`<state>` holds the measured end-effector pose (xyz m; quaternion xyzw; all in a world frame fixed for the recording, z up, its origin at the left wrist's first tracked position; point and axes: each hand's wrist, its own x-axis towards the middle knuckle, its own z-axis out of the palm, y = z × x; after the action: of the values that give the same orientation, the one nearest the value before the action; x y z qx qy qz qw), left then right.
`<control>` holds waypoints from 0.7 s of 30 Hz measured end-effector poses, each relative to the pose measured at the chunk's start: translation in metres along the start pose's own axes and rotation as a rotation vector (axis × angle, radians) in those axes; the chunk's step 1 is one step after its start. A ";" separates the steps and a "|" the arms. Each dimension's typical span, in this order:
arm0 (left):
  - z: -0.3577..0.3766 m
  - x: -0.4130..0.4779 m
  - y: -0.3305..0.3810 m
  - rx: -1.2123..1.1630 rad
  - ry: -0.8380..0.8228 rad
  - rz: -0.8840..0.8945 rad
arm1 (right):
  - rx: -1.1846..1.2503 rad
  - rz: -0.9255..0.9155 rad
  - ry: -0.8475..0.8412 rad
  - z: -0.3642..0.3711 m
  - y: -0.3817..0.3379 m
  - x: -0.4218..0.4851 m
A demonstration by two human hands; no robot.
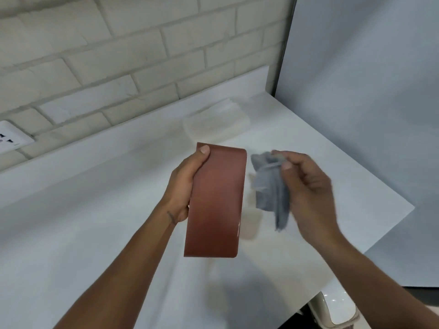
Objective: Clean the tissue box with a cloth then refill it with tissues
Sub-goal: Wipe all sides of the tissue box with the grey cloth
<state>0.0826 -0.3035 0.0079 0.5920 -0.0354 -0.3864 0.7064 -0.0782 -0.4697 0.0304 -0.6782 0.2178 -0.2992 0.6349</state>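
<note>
Along the left long edge of the tissue box [216, 203], our left hand [185, 186] wraps the brown shell. Its thumb [203, 150] lies flat on the face turned toward us near the far corner, and the other fingers are hidden behind. We hold the box clear above the table [95, 222], its long axis running away from us. We judge it light and stiff, since one hand carries it by a single edge without sag. The face looks smooth and leather-like with a faint sheen, so it may slip under a sideways rub unless thumb and hidden fingers squeeze firmly. This edge hold suits wiping because it leaves nearly the whole face bare; no opening shows on this face. For the covered edge we would want to take the box by its near end or the opposite edge instead. Just right of the grip, apart from the box's right edge, our right hand [308, 186] pinches a grey cloth [270, 186] between thumb and fingertips, bunched at the top with the rest hanging loose. The cloth is soft and limp, and we think it needs gathering into a pad under the fingers to bear on the box. Under the box's right edge a pale, blurred shape lies on the table; we cannot tell what it is. Beyond the grip, toward the brick wall, a white stack of tissues [216, 119] rests on the table, well apart from both hands. Soft and easily crushed, it is probably best lifted by both ends as one block.
</note>
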 end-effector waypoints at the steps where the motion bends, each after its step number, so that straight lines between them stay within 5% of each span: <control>1: 0.003 0.000 -0.005 -0.024 0.016 0.013 | -0.087 -0.082 -0.057 0.010 0.002 -0.005; 5: 0.005 0.003 -0.011 -0.152 0.040 0.057 | -0.273 -0.269 -0.134 0.036 0.030 -0.028; 12: -0.007 0.007 -0.005 -0.194 0.164 0.138 | -0.417 -0.322 -0.135 0.027 0.078 -0.081; 17: -0.004 0.008 -0.005 -0.147 0.129 0.153 | -0.273 -0.031 -0.041 0.034 0.065 -0.060; 21: -0.006 0.007 -0.012 -0.216 0.146 0.118 | -0.142 -0.029 -0.032 0.044 0.047 -0.026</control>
<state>0.0849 -0.3026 -0.0070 0.5360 0.0232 -0.3018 0.7880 -0.0629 -0.4247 -0.0206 -0.7294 0.2185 -0.2813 0.5841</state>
